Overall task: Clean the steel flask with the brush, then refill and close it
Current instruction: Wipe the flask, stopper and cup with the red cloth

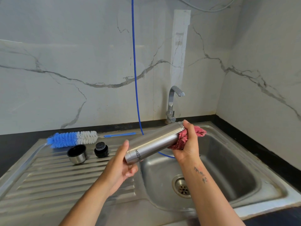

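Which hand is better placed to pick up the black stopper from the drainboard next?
Probably the left hand: it holds the flask nearer the stopper, whereas the right hand grips the red cloth farther away.

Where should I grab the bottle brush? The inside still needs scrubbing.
Take the bottle brush by its thin blue handle, coming from above on the right. It lies flat on the drainboard along the back edge, bristle head to the left, handle end pointing right and free of the cup and stopper.
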`<state>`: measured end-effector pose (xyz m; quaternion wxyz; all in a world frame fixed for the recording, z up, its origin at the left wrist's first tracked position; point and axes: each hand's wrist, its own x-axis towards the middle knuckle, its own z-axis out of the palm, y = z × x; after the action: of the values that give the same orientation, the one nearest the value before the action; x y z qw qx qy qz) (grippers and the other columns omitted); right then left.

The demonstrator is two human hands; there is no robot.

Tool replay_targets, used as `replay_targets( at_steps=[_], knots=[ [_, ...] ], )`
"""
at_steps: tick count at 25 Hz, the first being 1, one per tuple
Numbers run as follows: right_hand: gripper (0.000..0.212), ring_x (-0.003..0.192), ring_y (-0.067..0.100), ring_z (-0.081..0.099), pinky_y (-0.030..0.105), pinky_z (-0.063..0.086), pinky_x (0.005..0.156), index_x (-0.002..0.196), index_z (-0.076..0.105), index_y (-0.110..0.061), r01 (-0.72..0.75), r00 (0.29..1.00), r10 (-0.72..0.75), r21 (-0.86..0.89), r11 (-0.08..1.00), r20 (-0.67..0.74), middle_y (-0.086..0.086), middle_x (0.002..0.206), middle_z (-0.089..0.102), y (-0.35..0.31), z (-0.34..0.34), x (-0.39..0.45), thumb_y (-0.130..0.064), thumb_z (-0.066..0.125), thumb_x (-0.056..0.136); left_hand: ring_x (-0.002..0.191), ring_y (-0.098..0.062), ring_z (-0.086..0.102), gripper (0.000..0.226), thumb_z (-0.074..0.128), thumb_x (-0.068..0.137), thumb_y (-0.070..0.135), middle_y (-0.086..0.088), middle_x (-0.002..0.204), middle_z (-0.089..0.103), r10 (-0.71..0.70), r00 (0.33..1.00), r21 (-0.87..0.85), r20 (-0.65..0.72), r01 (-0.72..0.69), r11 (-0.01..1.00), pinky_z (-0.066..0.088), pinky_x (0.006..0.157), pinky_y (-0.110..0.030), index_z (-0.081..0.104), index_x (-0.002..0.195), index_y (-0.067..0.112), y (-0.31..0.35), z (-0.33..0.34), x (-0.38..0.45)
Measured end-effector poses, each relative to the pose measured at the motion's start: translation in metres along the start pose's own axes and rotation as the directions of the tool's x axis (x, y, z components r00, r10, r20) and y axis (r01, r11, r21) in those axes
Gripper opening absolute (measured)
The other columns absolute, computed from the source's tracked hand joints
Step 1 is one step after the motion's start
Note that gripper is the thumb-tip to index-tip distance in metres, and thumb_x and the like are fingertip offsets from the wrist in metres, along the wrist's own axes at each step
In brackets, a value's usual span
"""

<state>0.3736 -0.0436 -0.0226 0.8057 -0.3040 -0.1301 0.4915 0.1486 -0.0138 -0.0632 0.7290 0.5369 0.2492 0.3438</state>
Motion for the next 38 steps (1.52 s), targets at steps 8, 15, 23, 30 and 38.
replay_targets(
  at_steps=[8,15,23,30,38],
  knots=[
    [0.041,0.090,0.028,0.074,0.049,0.059,0.082,0.120,0.069,-0.014,-0.039,0.999,0.040,0.054,0.998,-0.007,0.009,0.095,0.078,-0.002,-0.001,0.001,-0.039,0.074,0.088,0.090,-0.014,0.066,0.067,0.079,0.080,0.046,0.010,0.130,0.062,0.291,0.957,0.388,0.008,-0.271,0.881,0.054,0.075,-0.025,0.052,0.140,0.039,0.003,-0.008,0.002],
    [0.044,0.094,0.029,0.076,0.048,0.062,0.082,0.120,0.069,-0.011,-0.053,0.999,0.053,0.044,0.998,-0.004,0.011,0.101,0.077,0.000,0.002,0.000,-0.039,0.077,0.086,0.110,-0.027,0.066,0.071,0.081,0.081,0.052,0.003,0.134,0.063,0.411,0.911,0.677,0.039,-0.326,0.660,0.056,0.096,-0.034,0.053,0.143,0.033,0.003,-0.015,0.003],
    [0.033,0.078,0.022,0.075,0.041,0.060,0.073,0.113,0.069,-0.015,0.012,1.000,-0.011,0.059,0.998,-0.010,0.006,0.087,0.076,-0.002,0.000,0.000,-0.034,0.074,0.088,0.102,-0.029,0.072,0.101,0.095,0.059,0.054,-0.015,0.127,0.068,0.007,1.000,0.102,0.005,-0.008,0.995,0.061,0.079,-0.034,0.053,0.139,0.009,0.001,-0.018,0.009],
    [0.050,0.091,0.027,0.076,0.044,0.062,0.074,0.125,0.068,-0.013,0.006,0.998,-0.005,0.013,1.000,-0.061,0.010,0.101,0.078,-0.002,0.002,0.001,-0.037,0.081,0.083,0.134,0.014,0.044,0.080,0.085,0.082,0.036,0.037,0.140,0.047,0.409,0.912,0.733,0.026,-0.295,0.613,0.038,0.109,-0.012,0.039,0.147,0.040,-0.003,-0.005,0.000],
    [0.030,0.080,0.023,0.074,0.042,0.061,0.073,0.109,0.071,-0.016,0.005,0.999,-0.005,-0.011,1.000,-0.054,0.006,0.088,0.076,-0.003,0.004,-0.002,-0.035,0.076,0.087,0.124,-0.007,0.062,0.071,0.084,0.081,0.039,0.009,0.134,0.064,0.464,0.884,0.722,0.053,-0.355,0.593,0.049,0.101,-0.019,0.054,0.144,0.024,0.002,-0.006,0.001]
  ],
)
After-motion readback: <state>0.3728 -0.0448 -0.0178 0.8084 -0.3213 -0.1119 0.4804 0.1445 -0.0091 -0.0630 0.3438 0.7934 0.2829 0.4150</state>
